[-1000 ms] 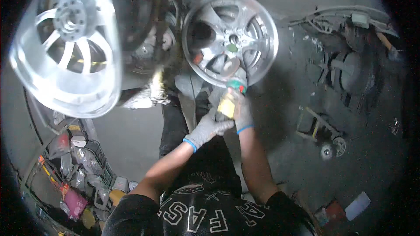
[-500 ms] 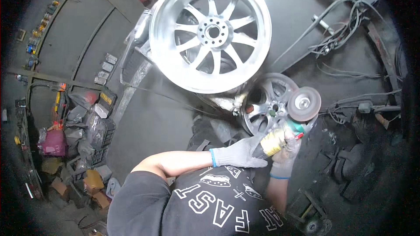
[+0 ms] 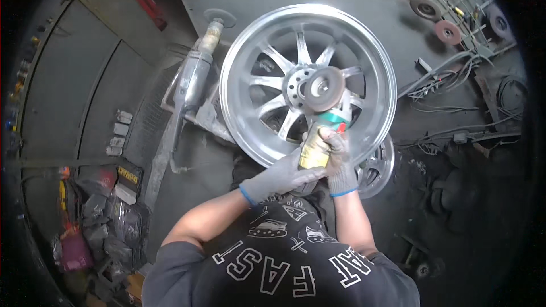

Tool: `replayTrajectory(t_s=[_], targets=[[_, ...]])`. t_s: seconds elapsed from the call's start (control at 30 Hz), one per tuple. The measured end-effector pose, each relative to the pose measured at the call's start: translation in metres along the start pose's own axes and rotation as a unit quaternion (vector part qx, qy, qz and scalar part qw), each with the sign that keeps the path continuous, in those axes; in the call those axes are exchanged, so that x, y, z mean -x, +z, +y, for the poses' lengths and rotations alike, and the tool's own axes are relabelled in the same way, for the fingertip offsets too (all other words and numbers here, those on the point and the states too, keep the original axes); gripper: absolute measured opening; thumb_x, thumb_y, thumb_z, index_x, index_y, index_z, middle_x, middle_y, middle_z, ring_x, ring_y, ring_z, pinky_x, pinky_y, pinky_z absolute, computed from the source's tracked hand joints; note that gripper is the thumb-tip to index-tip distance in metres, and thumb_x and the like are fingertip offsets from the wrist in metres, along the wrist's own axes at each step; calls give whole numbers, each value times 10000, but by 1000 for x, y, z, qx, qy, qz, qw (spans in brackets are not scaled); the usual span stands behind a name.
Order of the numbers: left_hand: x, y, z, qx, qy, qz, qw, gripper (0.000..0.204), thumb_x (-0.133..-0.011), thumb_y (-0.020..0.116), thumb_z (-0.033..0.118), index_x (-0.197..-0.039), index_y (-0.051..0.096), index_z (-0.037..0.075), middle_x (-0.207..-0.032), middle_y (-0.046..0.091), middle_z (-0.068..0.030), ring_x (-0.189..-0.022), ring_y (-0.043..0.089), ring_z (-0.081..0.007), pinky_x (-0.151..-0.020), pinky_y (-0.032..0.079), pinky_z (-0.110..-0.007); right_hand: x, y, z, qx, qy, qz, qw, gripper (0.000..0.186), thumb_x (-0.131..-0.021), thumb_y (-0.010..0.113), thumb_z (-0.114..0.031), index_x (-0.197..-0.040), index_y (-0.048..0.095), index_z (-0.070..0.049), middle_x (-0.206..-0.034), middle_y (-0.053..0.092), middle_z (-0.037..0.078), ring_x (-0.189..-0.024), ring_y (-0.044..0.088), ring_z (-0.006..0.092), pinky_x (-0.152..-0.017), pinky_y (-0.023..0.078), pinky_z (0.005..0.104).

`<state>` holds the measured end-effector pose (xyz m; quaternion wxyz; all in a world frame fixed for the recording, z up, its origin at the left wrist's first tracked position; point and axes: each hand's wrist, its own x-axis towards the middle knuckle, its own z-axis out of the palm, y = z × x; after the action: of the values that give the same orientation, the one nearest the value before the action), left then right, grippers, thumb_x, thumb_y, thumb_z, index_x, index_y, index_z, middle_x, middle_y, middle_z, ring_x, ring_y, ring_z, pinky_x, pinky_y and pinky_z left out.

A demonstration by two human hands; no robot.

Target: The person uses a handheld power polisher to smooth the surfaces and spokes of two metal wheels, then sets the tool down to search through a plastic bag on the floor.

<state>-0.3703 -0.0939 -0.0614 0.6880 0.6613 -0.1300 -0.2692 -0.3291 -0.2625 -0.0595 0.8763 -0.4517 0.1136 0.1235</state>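
An angle grinder [image 3: 314, 153], its body wrapped in yellow tape with a green collar, is in both my hands over a large silver alloy wheel [image 3: 263, 81]. My left hand [image 3: 281, 171], in a grey glove with a blue cuff, is closed on the tool's rear end. Nearer the head, my gloved right hand [image 3: 340, 162] wraps the body, beside a small red part. The round abrasive disc [image 3: 324, 88] hangs in front of the wheel's hub and spokes. Whether it touches the metal I cannot tell.
Left of the wheel rests another long power tool [image 3: 193, 79] with a round disc. A second alloy wheel [image 3: 375, 173] lies partly hidden at the lower right. Cables [image 3: 455, 71] hang at the right, below spare discs [image 3: 448, 32]. Bags and boxes [image 3: 114, 216] crowd the left.
Both hands have carried the grinder left and up, from over the smaller wheel to over the large one. The view has shifted too, and the other power tool now shows fully.
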Motion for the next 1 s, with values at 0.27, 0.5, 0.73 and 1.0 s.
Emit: replayTrajectory(t_s=[0.27,0.5,0.73,1.0], targets=[[-29,-209,28,-410,117,491,759,434,-780,861,257,-1048,652,-12,-927,697,-129,-845,671,-200,-765,545,-330,-36,54,16,-2,33,114,993,257,-850,727,-153,-1022,593,-17,-727,635,95,-595,655,231,-581,601,375],[-74,-230,-50,-90,-12,406,909,281,-799,771,172,-962,618,1,-831,647,-78,-727,602,-173,-673,507,-332,-62,60,16,30,25,124,991,248,-860,729,-139,-1022,574,-34,-715,603,58,-554,624,192,-541,578,357],[-60,-213,-51,-28,-22,447,894,288,-799,764,230,-902,588,27,-773,583,-39,-699,525,-140,-655,468,-325,-73,44,25,-10,77,96,992,401,-808,768,-116,-1146,568,-37,-856,637,75,-681,670,218,-606,589,373],[-11,-161,-14,-359,235,487,761,405,-775,850,219,-991,586,1,-835,541,-80,-791,550,-209,-761,485,-338,-85,42,39,-12,74,106,992,310,-841,749,-158,-1062,575,-29,-770,630,93,-646,684,241,-579,611,408]])
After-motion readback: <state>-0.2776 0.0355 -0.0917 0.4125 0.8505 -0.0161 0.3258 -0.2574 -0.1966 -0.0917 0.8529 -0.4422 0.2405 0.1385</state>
